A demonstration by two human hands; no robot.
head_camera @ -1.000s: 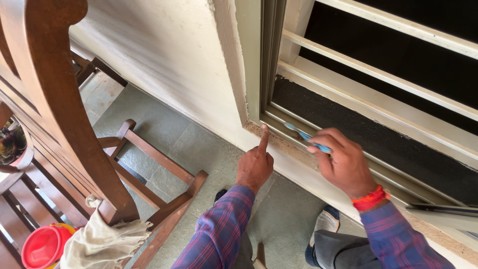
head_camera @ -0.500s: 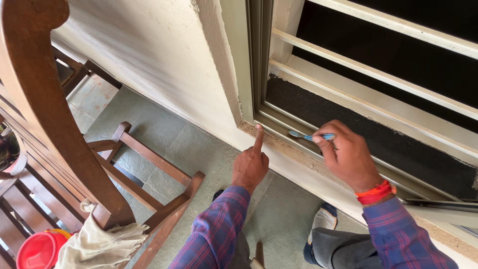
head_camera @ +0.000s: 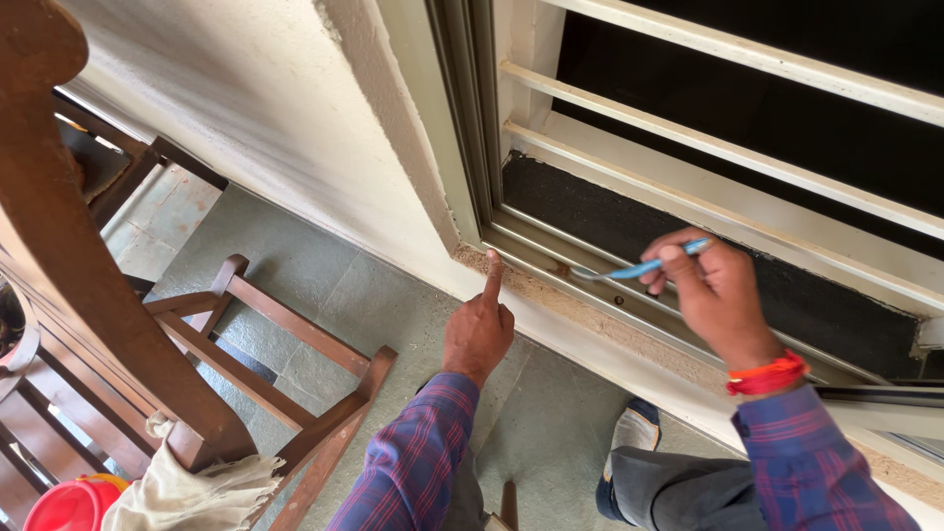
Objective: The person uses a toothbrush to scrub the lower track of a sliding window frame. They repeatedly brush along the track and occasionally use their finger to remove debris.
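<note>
Evidently the window track [head_camera: 590, 285] is the landmark here, the grooved metal channel running along the foot of the window frame [head_camera: 472, 147]; the right hand [head_camera: 713, 290] hovers just above it, fingers closed around the handle of a blue toothbrush [head_camera: 639, 267], thumb on top, so that the brush lies nearly flat and its head points along the track toward the corner, a hold that lets the bristles reach down into the groove; whether the bristles actually touch the metal is hard to make out, for the head is small and pale against it. The left hand [head_camera: 479, 329] sits below the track, near its corner end, three fingers curled into the palm and the index finger stretched out, its tip resting on the gritty sill edge [head_camera: 551, 300] just beneath the track, seemingly to steady the person's lean; it grips nothing. An orange band [head_camera: 767, 376] circles the right wrist. Well away from the track, low and to the left, stand a wooden chair [head_camera: 246, 334], a cream cloth [head_camera: 187, 482] draped at its foot, and a red bucket [head_camera: 64, 503] cut off by the picture's edge. Behind the track the dark pane hides whatever is indoors; the track's far right end is hidden behind the right forearm.
</note>
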